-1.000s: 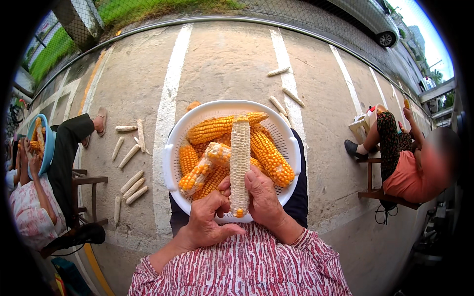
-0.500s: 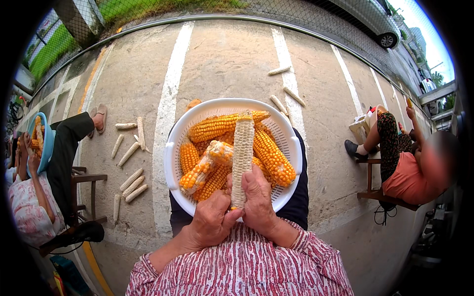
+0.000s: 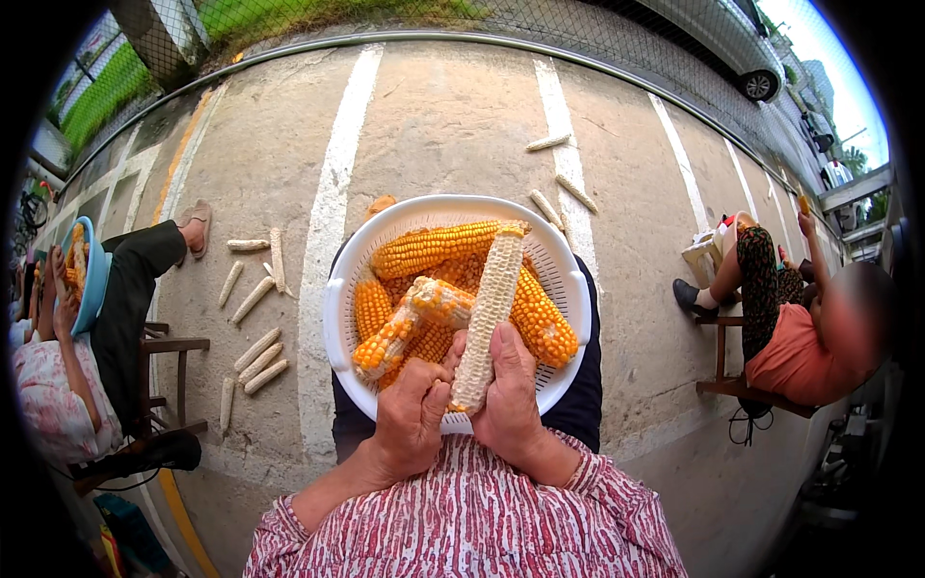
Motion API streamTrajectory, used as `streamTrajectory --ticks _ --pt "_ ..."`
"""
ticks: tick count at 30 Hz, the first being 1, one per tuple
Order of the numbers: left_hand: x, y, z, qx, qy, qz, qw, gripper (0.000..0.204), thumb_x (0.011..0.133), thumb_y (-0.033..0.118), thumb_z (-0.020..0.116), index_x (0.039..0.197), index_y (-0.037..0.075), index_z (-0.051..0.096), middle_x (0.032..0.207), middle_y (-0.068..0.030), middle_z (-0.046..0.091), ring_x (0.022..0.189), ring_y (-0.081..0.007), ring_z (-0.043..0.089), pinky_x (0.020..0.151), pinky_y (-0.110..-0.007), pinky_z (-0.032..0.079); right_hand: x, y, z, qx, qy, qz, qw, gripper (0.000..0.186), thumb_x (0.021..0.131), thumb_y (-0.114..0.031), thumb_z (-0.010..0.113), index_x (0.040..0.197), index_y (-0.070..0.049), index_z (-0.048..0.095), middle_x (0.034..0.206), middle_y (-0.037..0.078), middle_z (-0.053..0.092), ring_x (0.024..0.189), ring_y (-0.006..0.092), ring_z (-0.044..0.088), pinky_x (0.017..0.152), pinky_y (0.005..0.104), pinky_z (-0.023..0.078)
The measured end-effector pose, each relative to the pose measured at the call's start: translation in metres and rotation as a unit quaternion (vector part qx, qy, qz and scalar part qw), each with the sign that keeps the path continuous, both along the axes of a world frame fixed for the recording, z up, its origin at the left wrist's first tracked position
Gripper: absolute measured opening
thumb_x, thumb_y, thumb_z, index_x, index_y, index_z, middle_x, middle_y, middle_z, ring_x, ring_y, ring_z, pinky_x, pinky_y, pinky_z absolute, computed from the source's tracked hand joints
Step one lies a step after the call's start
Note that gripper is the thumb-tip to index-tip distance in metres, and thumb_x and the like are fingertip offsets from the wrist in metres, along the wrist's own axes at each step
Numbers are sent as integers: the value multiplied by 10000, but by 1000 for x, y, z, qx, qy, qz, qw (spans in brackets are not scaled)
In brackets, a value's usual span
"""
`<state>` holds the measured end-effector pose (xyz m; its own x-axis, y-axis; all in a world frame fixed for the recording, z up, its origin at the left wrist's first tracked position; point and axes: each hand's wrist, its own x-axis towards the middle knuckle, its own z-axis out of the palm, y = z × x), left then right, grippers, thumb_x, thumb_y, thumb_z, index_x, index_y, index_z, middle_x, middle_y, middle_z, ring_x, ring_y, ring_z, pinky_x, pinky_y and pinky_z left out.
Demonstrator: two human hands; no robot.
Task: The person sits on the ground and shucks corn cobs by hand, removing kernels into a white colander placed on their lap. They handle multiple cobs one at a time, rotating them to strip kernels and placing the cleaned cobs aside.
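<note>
A nearly bare corncob (image 3: 491, 313) stands tilted over a white basket (image 3: 339, 313) on my lap, its top leaning right. A few yellow kernels cling to its top end. My right hand (image 3: 511, 409) is wrapped round the lower part, thumb along its side. Against the cob's lower left side, my left hand (image 3: 409, 414) is closed, its curled fingers partly hidden behind the cob. Full yellow ears of corn (image 3: 424, 249) lie in the basket, one (image 3: 544, 323) at its right. A partly stripped ear (image 3: 385, 339) and a broken piece (image 3: 443, 301) rest left of the cob.
Several bare cobs (image 3: 255, 301) lie on the concrete at left, more (image 3: 576, 193) beyond the basket. A person with a blue basin (image 3: 92, 289) sits at left; another person (image 3: 790, 342) sits at right. A chain-link fence (image 3: 462, 37) runs across the far side, a car (image 3: 718, 43) behind it.
The corncob has tilted, its top moving right, and its lower end has shifted slightly. My left hand has curled tighter and turned beside it; my right thumb lies further along the cob's side.
</note>
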<state>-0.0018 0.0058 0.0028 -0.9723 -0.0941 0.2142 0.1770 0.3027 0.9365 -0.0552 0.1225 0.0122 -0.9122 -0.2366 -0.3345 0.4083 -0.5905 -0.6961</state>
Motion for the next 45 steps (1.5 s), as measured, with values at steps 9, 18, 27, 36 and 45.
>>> streamTrajectory --ticks 9,18,27,36,45 --pt "-3 -5 13 13 41 -55 998 245 907 166 648 1051 -4 544 881 -74 559 777 -179 543 692 -299 461 -4 2 5 -37 -25 -17 999 297 1043 -314 391 1034 -34 491 878 61 563 704 108 548 606 240 492" --pt "-3 -3 0 -30 88 -59 994 180 913 129 625 1010 -6 555 907 -126 602 793 -264 597 707 -339 479 -2 -1 -3 -35 -51 -16 998 293 1036 -323 413 1034 -37 480 891 63 560 705 108 544 612 244 492" --pt "2 -2 -2 -65 43 -32 996 143 851 -78 515 970 -3 535 834 -151 564 722 -328 579 607 -399 469 0 -1 -7 -54 -64 -1 997 275 1038 -312 411 1031 -45 478 877 61 562 713 112 549 632 253 501" --pt "-10 -5 16 -61 57 -44 996 313 879 35 625 1173 -20 531 997 -186 587 911 -301 609 775 -361 511 -7 7 -6 -20 -22 -4 1000 256 993 -228 537 1144 -25 496 971 50 584 820 100 573 739 246 504" --pt "0 -1 9 347 -146 -50 925 354 953 97 569 1266 -32 466 1146 -91 585 998 -149 587 847 -293 512 -8 15 -1 -7 -5 82 997 383 1018 -322 450 1265 -31 481 1107 59 600 1012 140 583 896 308 474"
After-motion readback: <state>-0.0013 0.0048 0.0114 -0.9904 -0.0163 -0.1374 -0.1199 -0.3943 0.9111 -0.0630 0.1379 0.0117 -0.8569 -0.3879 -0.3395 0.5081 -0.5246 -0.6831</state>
